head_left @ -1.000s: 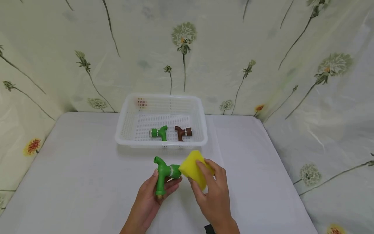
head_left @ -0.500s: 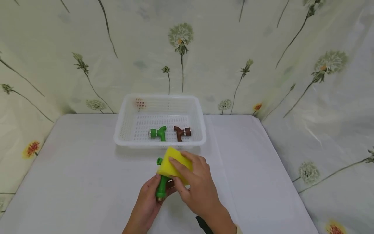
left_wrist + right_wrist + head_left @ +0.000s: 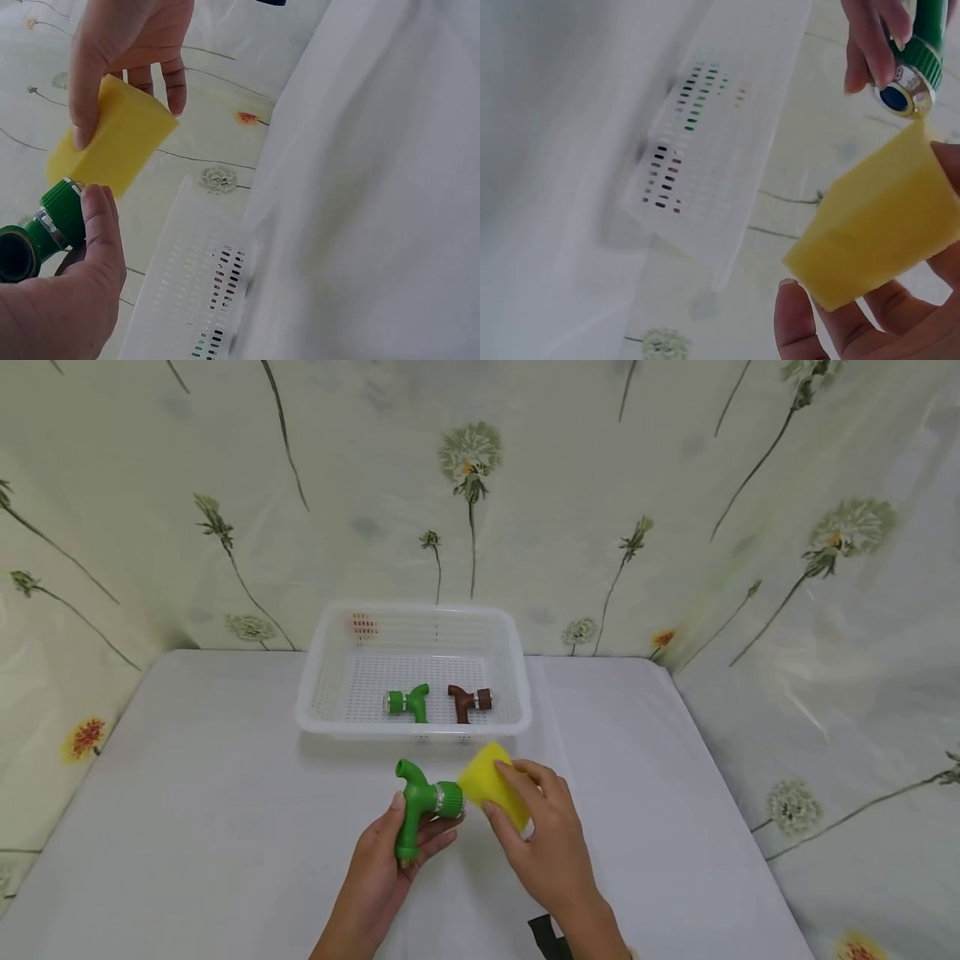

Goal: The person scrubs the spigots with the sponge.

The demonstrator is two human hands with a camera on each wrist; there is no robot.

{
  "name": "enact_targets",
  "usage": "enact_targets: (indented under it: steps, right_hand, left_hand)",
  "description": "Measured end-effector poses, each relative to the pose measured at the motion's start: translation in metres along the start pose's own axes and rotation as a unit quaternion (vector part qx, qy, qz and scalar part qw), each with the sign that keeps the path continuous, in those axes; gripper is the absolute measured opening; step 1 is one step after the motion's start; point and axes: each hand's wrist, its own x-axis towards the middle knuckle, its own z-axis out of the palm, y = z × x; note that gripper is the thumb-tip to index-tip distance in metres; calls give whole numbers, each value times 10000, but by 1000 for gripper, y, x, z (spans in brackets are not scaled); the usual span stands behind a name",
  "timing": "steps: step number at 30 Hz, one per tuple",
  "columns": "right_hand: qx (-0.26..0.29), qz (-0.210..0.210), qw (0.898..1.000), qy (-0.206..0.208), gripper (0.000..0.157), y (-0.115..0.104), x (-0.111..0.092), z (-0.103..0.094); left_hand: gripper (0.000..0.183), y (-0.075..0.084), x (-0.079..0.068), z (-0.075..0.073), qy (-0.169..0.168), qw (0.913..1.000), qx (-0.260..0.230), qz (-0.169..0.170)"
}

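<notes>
My left hand [image 3: 384, 868] holds a green plastic tap [image 3: 415, 814] above the table, thumb along its body and fingers behind it. The tap's ribbed knob [image 3: 449, 799] points right and its spout is up; a brass thread shows at the lower end. In my right hand [image 3: 551, 835] a yellow sponge [image 3: 487, 785] is pinched between thumb and fingers. One corner of the sponge is right at the knob's end, as the right wrist view also shows with the sponge [image 3: 877, 225] just below the tap's knob [image 3: 919, 71].
Behind the hands a white perforated basket [image 3: 412, 728] stands on the white-covered table [image 3: 187, 818]. A second green tap [image 3: 408, 702] and a brown tap [image 3: 468, 700] lie in it. A flower-patterned sheet [image 3: 540, 485] hangs behind and at the sides.
The sponge went left over the green tap's body and knob half a second ago, then back right to the knob's end. The left hand's grip on the tap looks the same.
</notes>
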Motion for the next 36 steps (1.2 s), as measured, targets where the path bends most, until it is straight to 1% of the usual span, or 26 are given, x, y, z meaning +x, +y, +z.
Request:
enact_targets:
  steps: [2,4,6,9,12,15,20,24,28,31,36]
  right_hand:
    - [126,90,9999,58,47,0,-3,-2]
    - [326,76,9994,75,47,-5,-4,-5]
    - [541,-89,9985,75,46,-11,-4,-8]
    - [773,-482,9958,-36,46,-25,-1,-10]
    - [755,-764,9940,-218,44,-34,3,-9]
    - [557,-842,9942,-379,44,-35,6,-9]
    - [163,-742,9956,-544,43,-26,9,-13]
    - [89,-490,9974,-522,41,-15,7,-14]
    - [207,-188,9987,-429,41,-7,3,-13]
    - [409,-26,9984,-376,42,-2,0,-12]
    - [679,74,9975,-177,42,-2,-5,-12]
  left_hand:
    - [64,0,0,1,51,10000,42,13]
    - [62,-1,1,2,86,9999,101,22]
    - [62,-1,1,2,136,9997,179,-12]
    - [62,-2,0,2,181,9990,414,-73]
    - [65,-3,-1,3,124,9981,600,-97]
    - [65,-4,-2,4,-13,9978,666,-28]
    - [60,-3,-2,5,-55,9984,557,-7]
    - [62,-2,-2,4,-91,9989,449,53]
    - [60,-3,-2,3,-139,9987,452,183]
    - [59,-3,-2,1,-119,9981,552,245]
    - [58,-4,0,0,29,9978,602,268]
